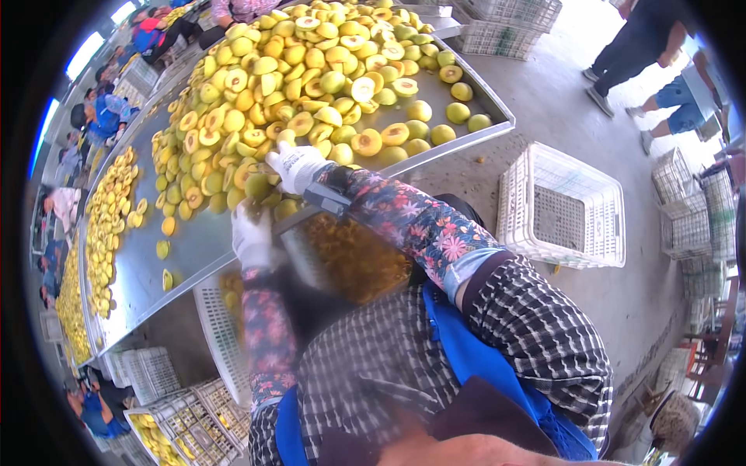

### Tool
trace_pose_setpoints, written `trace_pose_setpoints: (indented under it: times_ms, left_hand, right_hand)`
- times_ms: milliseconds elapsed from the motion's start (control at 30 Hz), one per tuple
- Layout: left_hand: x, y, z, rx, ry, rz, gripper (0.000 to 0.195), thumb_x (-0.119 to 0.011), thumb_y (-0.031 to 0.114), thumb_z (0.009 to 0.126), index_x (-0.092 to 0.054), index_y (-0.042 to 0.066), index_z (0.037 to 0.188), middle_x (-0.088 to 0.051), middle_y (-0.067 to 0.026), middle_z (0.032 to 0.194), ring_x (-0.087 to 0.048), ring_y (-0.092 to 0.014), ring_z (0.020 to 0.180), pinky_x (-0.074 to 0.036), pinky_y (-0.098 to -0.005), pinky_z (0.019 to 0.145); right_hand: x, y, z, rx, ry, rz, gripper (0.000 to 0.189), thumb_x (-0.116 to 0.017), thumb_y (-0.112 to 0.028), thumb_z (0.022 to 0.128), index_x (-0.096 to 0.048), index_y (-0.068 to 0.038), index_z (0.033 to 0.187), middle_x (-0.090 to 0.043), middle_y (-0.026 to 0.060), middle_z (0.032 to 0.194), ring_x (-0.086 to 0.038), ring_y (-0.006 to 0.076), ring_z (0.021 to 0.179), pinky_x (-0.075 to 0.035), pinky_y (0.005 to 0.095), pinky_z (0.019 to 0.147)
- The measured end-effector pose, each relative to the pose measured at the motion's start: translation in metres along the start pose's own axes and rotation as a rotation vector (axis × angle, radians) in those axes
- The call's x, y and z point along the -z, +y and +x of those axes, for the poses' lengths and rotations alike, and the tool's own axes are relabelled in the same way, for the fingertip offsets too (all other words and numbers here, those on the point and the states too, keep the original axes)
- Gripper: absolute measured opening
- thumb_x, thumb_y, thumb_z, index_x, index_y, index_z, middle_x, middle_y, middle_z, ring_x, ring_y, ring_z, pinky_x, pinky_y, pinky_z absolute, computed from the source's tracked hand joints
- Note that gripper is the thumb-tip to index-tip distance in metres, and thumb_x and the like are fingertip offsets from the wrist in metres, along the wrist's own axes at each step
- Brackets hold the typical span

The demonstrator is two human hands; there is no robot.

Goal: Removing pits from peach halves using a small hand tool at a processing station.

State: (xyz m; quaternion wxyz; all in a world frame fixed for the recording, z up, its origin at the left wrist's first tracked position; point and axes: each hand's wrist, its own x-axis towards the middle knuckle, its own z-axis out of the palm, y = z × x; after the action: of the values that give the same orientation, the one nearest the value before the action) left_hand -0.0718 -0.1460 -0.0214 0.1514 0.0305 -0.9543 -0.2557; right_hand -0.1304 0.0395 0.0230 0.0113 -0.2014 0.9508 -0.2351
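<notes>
A large heap of halved yellow-green stone fruit (274, 76) covers much of the metal-topped table (192, 244) before me. Both my hands wear white gloves, with floral sleeves over the forearms. At the heap's near edge my right hand (296, 167) reaches in, its fingertips against the fruit. My left hand (252, 230) is lower and to the left, blurred, its fingers touching fruit at the table's rim. Between the two hands lies a greenish fruit (257, 187). Whether either hand grips a piece is hidden. A grey device (327, 198) is strapped at my right wrist.
Below the rim, a container holds orange-brown fruit pieces (355, 256). A white plastic crate (560, 207) stands on the floor to the right. Crates of fruit (186, 422) sit at lower left. Several people work along the left; two people (632, 43) stand at upper right.
</notes>
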Motion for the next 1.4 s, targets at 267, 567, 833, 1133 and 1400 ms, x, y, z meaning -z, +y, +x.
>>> trace_pose_setpoints:
  times_ms: [267, 567, 833, 1133, 1400]
  left_hand:
    - [-0.003, -0.013, -0.002, 0.026, 0.021, -0.036, 0.041, -0.063, 0.036, 0.086, -0.059, 0.009, 0.117, -0.058, -0.0129, 0.117, -0.058, -0.032, 0.106, -0.046, -0.0394, 0.090]
    - [-0.005, 0.008, 0.001, 0.033, 0.011, -0.011, 0.039, -0.060, 0.037, 0.089, -0.060, 0.009, 0.116, -0.058, -0.0108, 0.117, -0.061, -0.026, 0.101, -0.049, -0.0359, 0.086]
    - [-0.002, 0.007, -0.006, 0.018, 0.016, -0.001, 0.035, -0.062, 0.035, 0.087, -0.062, 0.012, 0.114, -0.059, -0.0100, 0.115, -0.062, -0.026, 0.099, -0.049, -0.0358, 0.085]
    - [-0.010, -0.004, -0.002, -0.003, 0.080, -0.073, 0.038, -0.066, 0.034, 0.083, -0.060, 0.015, 0.115, -0.059, -0.0092, 0.113, -0.061, -0.028, 0.099, -0.050, -0.0388, 0.083]
    - [-0.006, 0.032, 0.013, 0.054, -0.257, 0.041, 0.071, -0.069, 0.031, 0.079, -0.036, 0.018, 0.141, -0.050, -0.0156, 0.132, -0.055, -0.032, 0.115, -0.044, -0.0410, 0.096]
  right_hand:
    - [0.094, 0.082, -0.056, -0.185, 0.254, 0.430, 0.049, -0.074, -0.035, 0.073, -0.064, -0.005, 0.110, -0.066, 0.0176, 0.097, -0.067, 0.0285, 0.081, -0.053, 0.0366, 0.077]
    - [0.156, 0.294, -0.164, -0.770, 0.314, -0.192, 0.054, -0.074, -0.041, 0.073, -0.060, -0.010, 0.115, -0.064, 0.0141, 0.107, -0.062, 0.0317, 0.100, -0.049, 0.0395, 0.088]
    - [0.131, 0.304, -0.170, -0.718, 0.168, -0.334, 0.041, -0.061, -0.047, 0.084, -0.064, -0.015, 0.108, -0.051, 0.0187, 0.117, -0.060, 0.0354, 0.101, -0.049, 0.0423, 0.090]
    - [0.131, 0.276, -0.164, -0.545, 0.294, -0.264, 0.036, -0.058, -0.036, 0.085, -0.062, -0.006, 0.106, -0.066, 0.0191, 0.101, -0.063, 0.0350, 0.096, -0.049, 0.0414, 0.083]
    - [0.063, 0.234, -0.128, -0.362, 0.234, -0.241, 0.032, -0.058, -0.027, 0.085, -0.057, -0.003, 0.106, -0.062, 0.0240, 0.105, -0.061, 0.0384, 0.098, -0.048, 0.0450, 0.086]
